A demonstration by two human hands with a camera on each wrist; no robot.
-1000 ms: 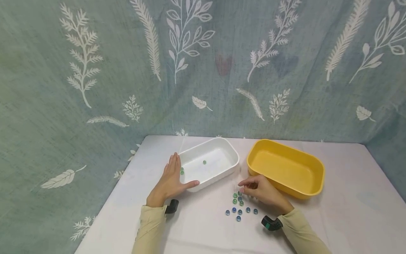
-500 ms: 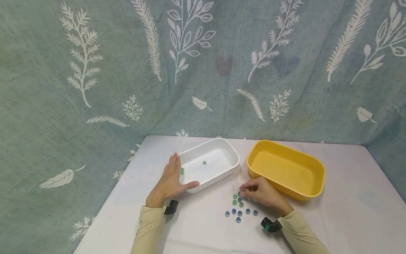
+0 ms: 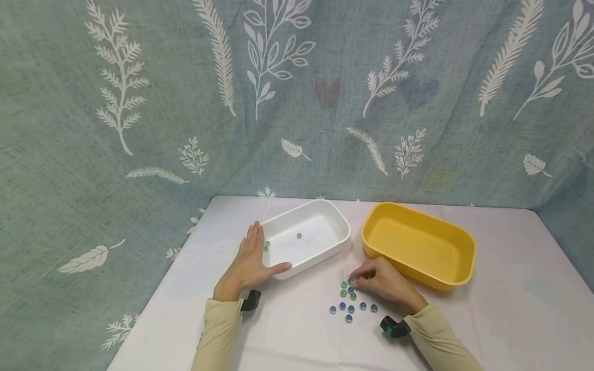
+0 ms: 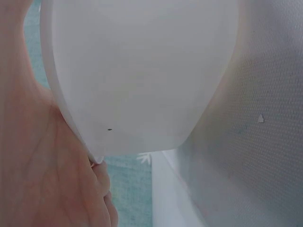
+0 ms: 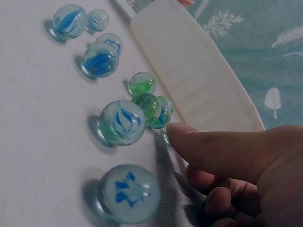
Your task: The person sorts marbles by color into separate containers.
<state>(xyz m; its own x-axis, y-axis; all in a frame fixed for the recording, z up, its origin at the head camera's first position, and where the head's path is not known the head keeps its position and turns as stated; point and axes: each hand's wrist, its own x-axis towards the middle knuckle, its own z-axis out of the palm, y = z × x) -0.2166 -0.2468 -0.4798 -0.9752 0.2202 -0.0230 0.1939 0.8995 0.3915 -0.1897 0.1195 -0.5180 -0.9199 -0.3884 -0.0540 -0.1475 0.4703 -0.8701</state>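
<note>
My left hand [image 3: 248, 262] rests against the near left end of a white plastic tray [image 3: 320, 252], its fingers straight along the rim and the thumb spread over the near side. Inside that tray lie a few green marbles [image 3: 299, 236]. In the left wrist view the palm [image 4: 47, 161] is against the tray's wall [image 4: 137, 85]. My right hand [image 3: 387, 281] pinches at a marble [image 3: 350, 281] with thumb and index fingertips, at the top of a loose group. In the right wrist view the thumb [image 5: 222, 149] partly hides this marble.
Several green marbles [image 3: 344, 293] and blue marbles [image 3: 349, 319] lie on the white tablecloth [image 3: 297, 330] below my right fingers. A yellow tray [image 3: 417, 242] stands just beyond my right hand. A patterned cloth [image 3: 297, 103] hangs behind the table.
My right fingertips have lowered slightly onto the top marble and then stay there. The left hand keeps its place on the white tray; marbles at its left end have shifted slightly.
</note>
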